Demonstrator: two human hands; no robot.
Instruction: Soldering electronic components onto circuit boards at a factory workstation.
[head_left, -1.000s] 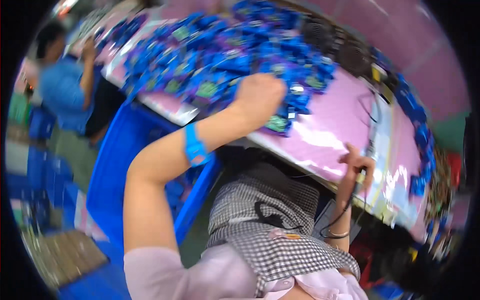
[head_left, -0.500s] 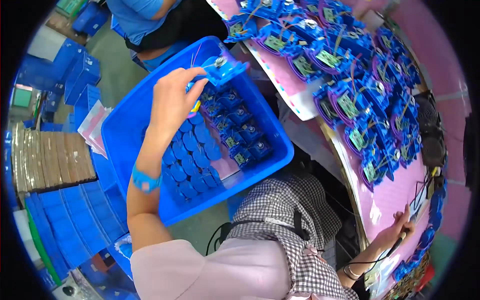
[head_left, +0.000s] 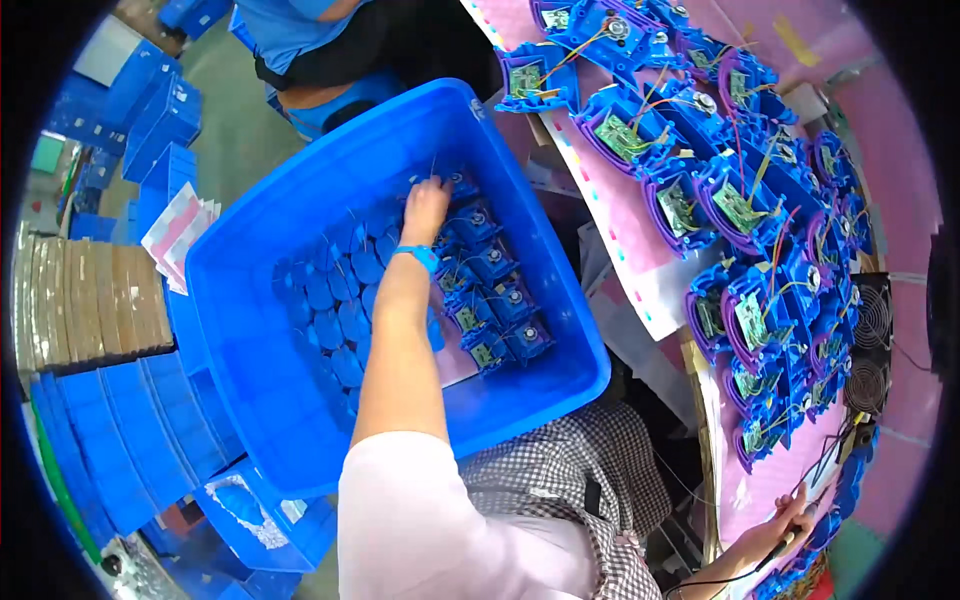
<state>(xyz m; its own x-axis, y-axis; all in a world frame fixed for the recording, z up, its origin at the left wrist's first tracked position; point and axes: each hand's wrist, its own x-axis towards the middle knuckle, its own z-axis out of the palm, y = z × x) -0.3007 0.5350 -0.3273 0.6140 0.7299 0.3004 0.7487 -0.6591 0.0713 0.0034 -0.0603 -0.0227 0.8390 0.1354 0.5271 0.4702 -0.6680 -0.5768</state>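
My left hand (head_left: 427,207) reaches down into a large blue plastic bin (head_left: 255,425), its fingers bent around a blue plastic housing (head_left: 458,184) with a round metal part and thin wires. The fingertips are partly hidden. Below it, similar housings with green circuit boards (head_left: 495,262) stand in rows along the bin's right side. Flat blue rounded pieces (head_left: 348,325) fill rows on the left side. Over at the right end of the pink bench, my right hand (head_left: 785,522) is closed around a soldering iron (head_left: 778,548), a pen-like tool with a dark cable.
Many blue housings with purple rims and boards (head_left: 745,315) crowd the pink bench (head_left: 765,490). Small fans (head_left: 868,385) stand along its back edge. Stacked cardboard (head_left: 90,305) and blue crates (head_left: 130,440) are at the left. Another person in blue (head_left: 300,35) sits beyond the bin.
My left hand has gone down into the bin with the blue housing, from above its far rim. The view has shifted. My right hand keeps its hold on the soldering iron near the bench.
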